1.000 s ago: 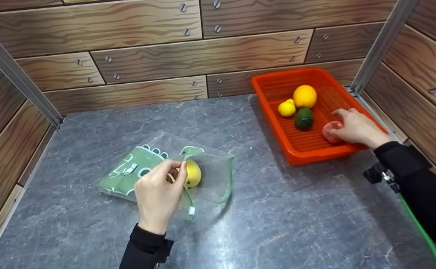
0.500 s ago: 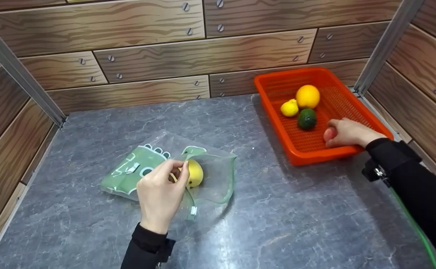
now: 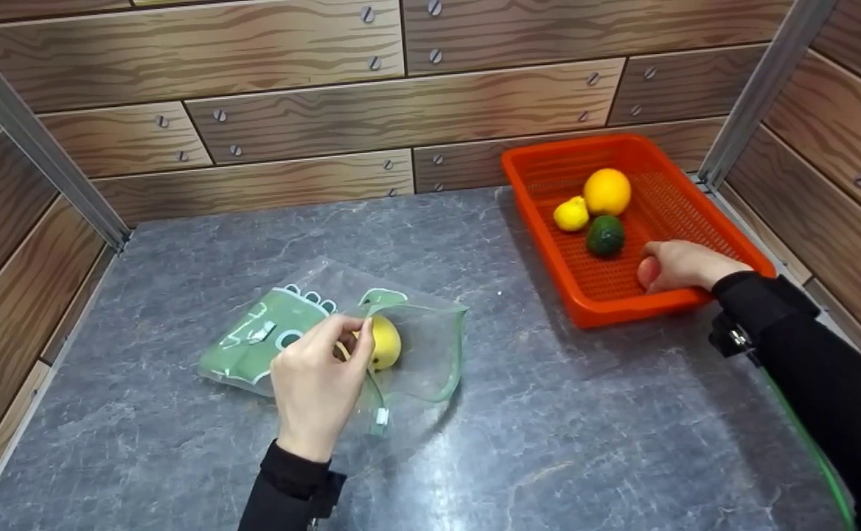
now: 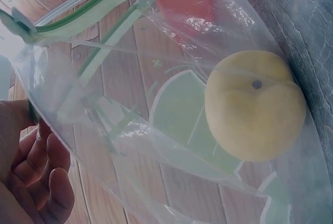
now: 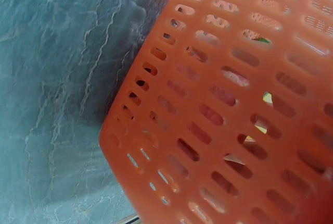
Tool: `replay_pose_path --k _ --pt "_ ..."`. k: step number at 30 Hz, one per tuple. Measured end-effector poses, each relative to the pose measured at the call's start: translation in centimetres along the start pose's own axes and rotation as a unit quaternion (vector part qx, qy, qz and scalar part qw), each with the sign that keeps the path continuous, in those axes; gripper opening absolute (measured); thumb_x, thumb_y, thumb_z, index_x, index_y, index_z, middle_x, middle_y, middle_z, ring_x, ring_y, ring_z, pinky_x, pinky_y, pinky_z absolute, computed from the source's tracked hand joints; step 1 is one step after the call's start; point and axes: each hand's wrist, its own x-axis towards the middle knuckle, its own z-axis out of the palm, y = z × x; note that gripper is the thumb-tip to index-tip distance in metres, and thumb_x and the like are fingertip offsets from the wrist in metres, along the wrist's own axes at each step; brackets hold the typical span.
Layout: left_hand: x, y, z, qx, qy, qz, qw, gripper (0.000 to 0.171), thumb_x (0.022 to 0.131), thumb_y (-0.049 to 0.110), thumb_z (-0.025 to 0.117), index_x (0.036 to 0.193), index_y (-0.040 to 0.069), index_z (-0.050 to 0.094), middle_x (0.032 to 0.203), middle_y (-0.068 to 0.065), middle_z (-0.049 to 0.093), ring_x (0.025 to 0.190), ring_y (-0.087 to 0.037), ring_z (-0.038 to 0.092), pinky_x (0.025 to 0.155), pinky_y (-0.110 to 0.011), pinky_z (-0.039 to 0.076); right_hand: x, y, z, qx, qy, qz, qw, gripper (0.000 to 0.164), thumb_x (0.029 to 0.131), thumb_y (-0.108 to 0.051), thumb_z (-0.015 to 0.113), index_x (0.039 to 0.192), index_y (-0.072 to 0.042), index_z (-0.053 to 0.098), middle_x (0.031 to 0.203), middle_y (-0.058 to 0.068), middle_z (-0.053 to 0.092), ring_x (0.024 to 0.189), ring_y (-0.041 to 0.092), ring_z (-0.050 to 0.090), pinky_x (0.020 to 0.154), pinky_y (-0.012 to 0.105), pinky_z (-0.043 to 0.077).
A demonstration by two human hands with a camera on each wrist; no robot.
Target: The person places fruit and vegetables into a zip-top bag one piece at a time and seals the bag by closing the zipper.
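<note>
At the left of the head view, my left hand (image 3: 318, 383) pinches the edge of a clear zip bag (image 3: 242, 354) with green printing, lying on its side with its mouth toward the right. A round yellow fruit (image 3: 387, 344) lies inside it; the left wrist view shows this fruit (image 4: 255, 109) through the plastic, with a dark spot on it. My right hand (image 3: 685, 265) reaches over the near rim of an orange basket (image 3: 545, 240) and grips a pinkish-red round fruit (image 3: 649, 273), mostly covered by the fingers. In the right wrist view, the slotted basket wall (image 5: 208, 146) hides most of that hand.
Beside the right hand, the basket also holds an orange (image 3: 607, 192), a lemon (image 3: 570, 214) and a dark green avocado (image 3: 605, 237). Wood-patterned walls (image 3: 298, 125) enclose the grey marbled table (image 3: 519, 435) at the back and sides.
My right hand has lowered into the basket and its fingers have closed round the pinkish-red fruit, which has turned or shifted slightly. The left hand and bag stay put.
</note>
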Motion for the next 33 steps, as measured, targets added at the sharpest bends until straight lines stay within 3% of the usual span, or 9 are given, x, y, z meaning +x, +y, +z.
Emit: replay_pose_path --k 3,6,11,17,21,27,33 --pt "0.0 0.0 0.0 0.001 0.000 0.000 1.0000 0.009 0.081 0.017 0.072 0.073 0.017 0.068 0.058 0.007 0.063 0.047 -0.004 0.055 0.046 -0.018 0.040 0.0 -0.1 -0.1 -0.004 0.006 -0.001 1.000 0.048 0.068 -0.023 0.076 0.106 -0.001 0.057 0.090 0.017 0.062 0.085 0.031 0.057 0.074 0.039 0.043" --pt "0.0 0.0 0.0 0.002 -0.001 0.001 1.0000 0.009 0.081 0.017 0.072 0.073 0.017 0.068 0.058 0.007 0.063 0.047 -0.003 0.054 0.046 -0.018 0.040 -0.2 -0.3 -0.2 -0.009 0.021 0.008 1.000 0.047 0.067 -0.023 0.075 0.106 -0.003 0.056 0.095 0.020 0.059 0.087 0.033 0.055 0.073 0.040 0.043" --pt "0.0 0.0 0.1 0.006 0.003 0.002 1.0000 0.009 0.081 0.016 0.072 0.073 0.018 0.068 0.057 0.008 0.062 0.047 -0.002 0.052 0.045 -0.018 0.039 -0.5 -0.9 -0.9 0.001 0.055 0.028 0.998 0.052 0.072 -0.027 0.072 0.113 -0.004 0.051 0.103 0.024 0.051 0.091 0.036 0.053 0.074 0.044 0.044" --pt "0.0 0.1 0.1 0.006 0.003 0.002 1.0000 0.009 0.081 0.016 0.072 0.073 0.018 0.068 0.057 0.008 0.062 0.047 -0.002 0.052 0.046 -0.018 0.039 -1.1 -2.2 -1.9 0.032 0.091 0.031 0.995 0.053 0.075 -0.028 0.072 0.117 -0.008 0.048 0.105 0.022 0.047 0.084 0.033 0.054 0.066 0.033 0.042" --pt "0.0 0.0 0.0 0.008 0.000 0.001 1.0000 0.009 0.081 0.017 0.072 0.073 0.018 0.068 0.057 0.008 0.062 0.048 -0.002 0.053 0.046 -0.019 0.040 -1.5 -3.4 -2.4 0.038 0.116 0.017 0.992 0.055 0.075 -0.028 0.072 0.121 -0.010 0.048 0.106 0.020 0.047 0.085 0.031 0.054 0.067 0.033 0.041" --pt "-0.1 0.0 -0.1 0.008 0.001 0.001 1.0000 0.009 0.080 0.016 0.072 0.073 0.017 0.068 0.057 0.007 0.062 0.048 -0.003 0.054 0.047 -0.019 0.040 -2.5 -5.7 -3.1 0.058 0.172 -0.004 0.983 0.055 0.073 -0.024 0.071 0.122 -0.012 0.049 0.106 0.018 0.048 0.086 0.030 0.054 0.071 0.037 0.042" --pt "-0.1 0.2 0.1 0.006 -0.002 0.002 1.0000 0.009 0.080 0.017 0.072 0.073 0.017 0.067 0.057 0.007 0.063 0.047 -0.004 0.054 0.046 -0.019 0.040 -4.2 -8.8 -3.3 0.085 0.235 -0.029 0.968 0.051 0.071 -0.017 0.071 0.118 -0.014 0.051 0.107 0.016 0.048 0.087 0.029 0.053 0.072 0.037 0.041"
